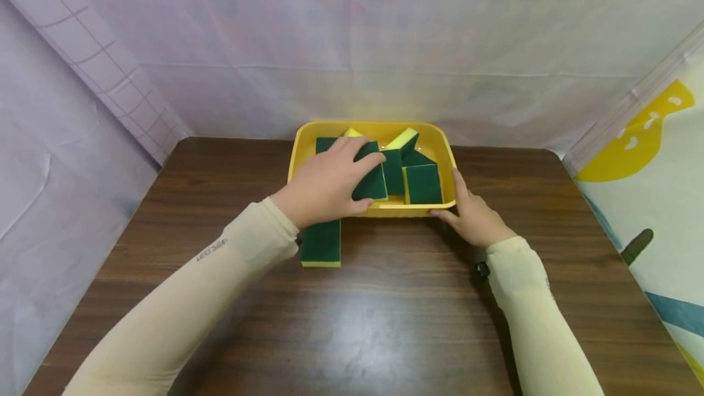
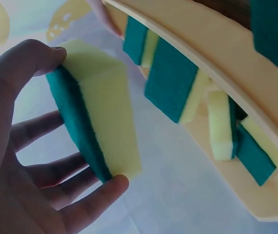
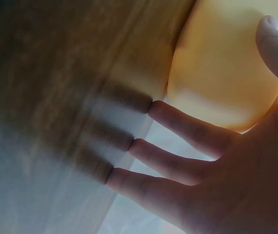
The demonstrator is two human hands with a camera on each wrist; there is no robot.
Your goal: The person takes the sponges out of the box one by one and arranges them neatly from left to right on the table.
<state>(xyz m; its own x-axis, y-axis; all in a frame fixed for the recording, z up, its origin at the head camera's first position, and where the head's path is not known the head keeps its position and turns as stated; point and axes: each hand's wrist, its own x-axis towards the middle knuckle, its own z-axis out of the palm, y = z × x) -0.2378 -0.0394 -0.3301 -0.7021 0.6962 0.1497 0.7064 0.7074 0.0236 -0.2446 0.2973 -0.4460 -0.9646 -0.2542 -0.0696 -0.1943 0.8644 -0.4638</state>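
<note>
You are carefully pinching one sponge [image 2: 110, 114] over the tray [image 1: 406, 211] with left hand [image 1: 332, 182], wisely bracing its near-right corner with spread right hand [image 1: 477, 219].

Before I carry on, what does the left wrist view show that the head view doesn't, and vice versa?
Only the left wrist view: the palm side of the left hand and the thick yellow foam side of the held sponge.

Only the head view: the left sleeve, the right sleeve and most of the right hand, at the tray's near right corner.

Both: the left hand, the tray, sponges inside it and a loose sponge outside it.
</note>
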